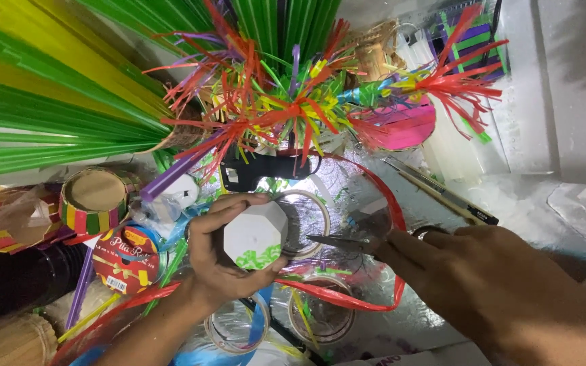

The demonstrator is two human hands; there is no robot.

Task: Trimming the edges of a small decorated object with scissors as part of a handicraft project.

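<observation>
My left hand [222,261] is wrapped around a white eight-sided block [256,234], thumb across the top, fingers under it; green scraps stick to its lower face. My right hand [483,278] is clenched on a pair of scissors [347,240], blades pointing left with the tips just beside the block. A red ribbon [347,296] loops around both, running under the hands and arcing up past the scissors. Judgement: to cut cleanly I'd keep the block steady and the ribbon taut, with my thumb well clear of the blades.

Below and between the hands: clear tape rolls [320,315] on the cluttered table [401,190]. Left of the block, a red ribbon spool [127,257] and a striped cardboard ring [96,200]. Just past the block, a black glue gun [269,168]. Right of it, a utility knife [442,196] lying diagonal. Furthest off, a bunch of frayed coloured straws [286,102], a pink disc [405,125], and green and yellow straws [49,88] fanned out top left.
</observation>
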